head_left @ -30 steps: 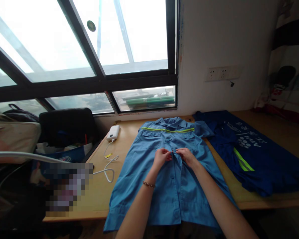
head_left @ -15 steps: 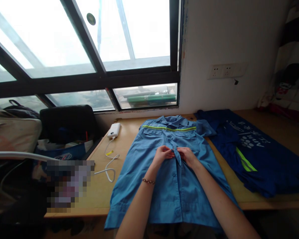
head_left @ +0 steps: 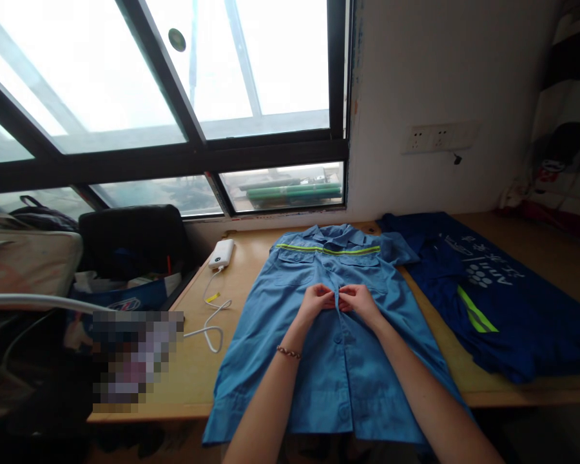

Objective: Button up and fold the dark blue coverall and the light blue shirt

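A light blue work shirt (head_left: 280,348) with a yellow-green reflective stripe lies front side up, its collar toward the window. At the middle of its front opening, my left hand (head_left: 318,299) and my right hand (head_left: 357,301) meet with fingertips pinching the button placket. The fingers of both are closed on the cloth edge; any button between them is hidden. Below the hands, a few buttons show along the left front edge, and the lower front hangs slightly parted. The hem drapes over the table's near edge.
On the wooden table (head_left: 183,380), a white power bank (head_left: 221,254) with a white cable (head_left: 215,325) lies left of the shirt. A dark blue garment (head_left: 526,303) with white lettering lies to the right. A black chair (head_left: 135,235) and bags stand at the left, below the window.
My right hand has moved slightly left, closer to my left hand. The raised placket flap below the hands now lies flatter.
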Available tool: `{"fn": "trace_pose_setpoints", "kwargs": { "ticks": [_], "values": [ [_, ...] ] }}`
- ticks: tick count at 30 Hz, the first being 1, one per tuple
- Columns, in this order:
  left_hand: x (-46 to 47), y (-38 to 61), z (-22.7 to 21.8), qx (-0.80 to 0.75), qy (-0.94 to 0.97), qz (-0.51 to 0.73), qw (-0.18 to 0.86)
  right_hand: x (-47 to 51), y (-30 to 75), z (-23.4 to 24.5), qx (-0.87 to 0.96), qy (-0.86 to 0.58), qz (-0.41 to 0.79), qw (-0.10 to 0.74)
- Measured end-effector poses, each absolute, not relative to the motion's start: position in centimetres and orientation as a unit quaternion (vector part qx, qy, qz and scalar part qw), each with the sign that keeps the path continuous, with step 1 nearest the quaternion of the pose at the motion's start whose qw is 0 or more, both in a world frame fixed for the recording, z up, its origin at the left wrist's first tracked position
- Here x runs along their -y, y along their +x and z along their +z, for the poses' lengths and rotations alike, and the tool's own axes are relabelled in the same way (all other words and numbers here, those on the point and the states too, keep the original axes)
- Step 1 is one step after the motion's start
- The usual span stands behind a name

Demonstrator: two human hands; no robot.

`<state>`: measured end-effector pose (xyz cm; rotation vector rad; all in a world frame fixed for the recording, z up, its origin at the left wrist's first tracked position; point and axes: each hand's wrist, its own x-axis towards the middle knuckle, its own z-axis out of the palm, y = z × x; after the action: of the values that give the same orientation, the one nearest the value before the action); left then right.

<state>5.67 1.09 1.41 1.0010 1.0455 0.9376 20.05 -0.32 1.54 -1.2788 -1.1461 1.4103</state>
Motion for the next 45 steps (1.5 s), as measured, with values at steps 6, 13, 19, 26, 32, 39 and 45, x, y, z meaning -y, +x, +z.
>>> {"fn": "trace_pose_setpoints", "kwargs": {
  "ticks": [6, 13, 19, 26, 32, 39, 45],
  "values": [
    [-0.9, 6.7, 1.2, -0.52, 0.452, 0.416, 0.593, 1.0, 19.0, 0.6, 0.619, -0.592, 0.312, 0.411],
    [-0.9, 6.6, 0.6, -0.522, 0.374, 0.442, 0.626, 1.2, 18.2, 0.1, 0.654, -0.63, 0.206, 0.364],
    [-0.8, 6.5, 0.8, -0.513, 0.297, 0.46, 0.661, 1.4, 18.2, 0.4, 0.643, -0.602, 0.261, 0.395],
    [-0.8, 6.4, 1.0, -0.52, 0.259, 0.479, 0.658, 1.2, 18.5, 0.9, 0.601, -0.573, 0.332, 0.448],
    [-0.7, 6.9, 0.8, -0.512, 0.23, 0.527, 0.638, 1.2, 18.4, 0.5, 0.597, -0.574, 0.343, 0.444],
    [-0.7, 6.9, 0.5, -0.491, 0.241, 0.539, 0.64, 1.9, 18.2, 1.1, 0.662, -0.603, 0.205, 0.395],
    [-0.8, 7.0, -0.3, -0.499, 0.335, 0.533, 0.596, 1.3, 18.7, 1.1, 0.664, -0.62, 0.244, 0.339]
  ]
}}
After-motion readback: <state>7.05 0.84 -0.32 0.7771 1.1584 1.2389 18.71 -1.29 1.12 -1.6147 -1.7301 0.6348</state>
